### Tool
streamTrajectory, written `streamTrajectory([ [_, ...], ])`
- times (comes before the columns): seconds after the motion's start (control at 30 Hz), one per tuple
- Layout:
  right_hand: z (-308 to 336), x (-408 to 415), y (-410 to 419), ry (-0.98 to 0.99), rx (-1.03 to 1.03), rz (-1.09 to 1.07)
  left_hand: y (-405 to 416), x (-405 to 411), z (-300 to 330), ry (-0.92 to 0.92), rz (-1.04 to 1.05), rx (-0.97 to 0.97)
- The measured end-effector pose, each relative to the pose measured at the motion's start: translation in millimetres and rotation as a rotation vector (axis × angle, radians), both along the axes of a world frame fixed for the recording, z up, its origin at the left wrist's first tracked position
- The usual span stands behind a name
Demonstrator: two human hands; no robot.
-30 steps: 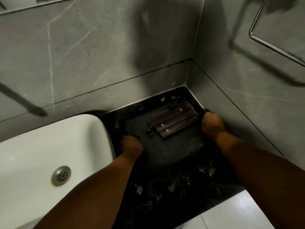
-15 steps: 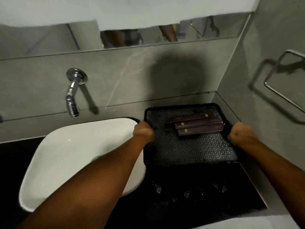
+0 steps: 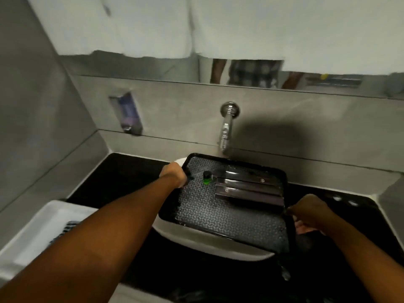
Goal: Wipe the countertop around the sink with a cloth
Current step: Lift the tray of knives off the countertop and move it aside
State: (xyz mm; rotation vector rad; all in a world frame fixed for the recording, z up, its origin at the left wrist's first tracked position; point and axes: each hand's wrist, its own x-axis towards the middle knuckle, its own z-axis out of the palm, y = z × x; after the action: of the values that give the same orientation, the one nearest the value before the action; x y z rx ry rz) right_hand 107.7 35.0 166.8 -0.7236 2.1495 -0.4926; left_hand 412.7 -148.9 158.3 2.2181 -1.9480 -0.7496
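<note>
A black textured tray hangs above the white sink, held at both sides. My left hand grips its left rim and my right hand grips its right rim. On the tray lie three dark brown flat packets and a small green bottle with a black cap. The black countertop runs on both sides of the sink. No cloth is clearly in view.
A chrome wall tap juts out over the sink, close behind the tray. A soap dispenser is fixed to the grey wall at left. A white basket stands at the lower left. A mirror reflects a person's legs.
Both hands have lifted the tray off the right corner of the countertop and carried it left, over the sink. The view has swung left with it.
</note>
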Motion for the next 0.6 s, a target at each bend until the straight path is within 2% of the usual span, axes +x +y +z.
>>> streamTrajectory([
  [0.13, 3, 87, -53, -0.053, 0.039, 0.166, -31, 94, 9, -0.079, 0.12, -0.008],
  [0.33, -6, 218, -152, -0.178, 0.089, 0.353, -104, 229, 13, -0.237, 0.17, -0.058],
  [0.47, -19, 289, -219, -0.21, 0.127, 0.442, -155, 290, 7, -0.217, 0.164, -0.015],
  [0.6, -50, 335, -274, -0.156, 0.281, 0.545, -198, 329, -25, -0.163, 0.223, -0.027],
])
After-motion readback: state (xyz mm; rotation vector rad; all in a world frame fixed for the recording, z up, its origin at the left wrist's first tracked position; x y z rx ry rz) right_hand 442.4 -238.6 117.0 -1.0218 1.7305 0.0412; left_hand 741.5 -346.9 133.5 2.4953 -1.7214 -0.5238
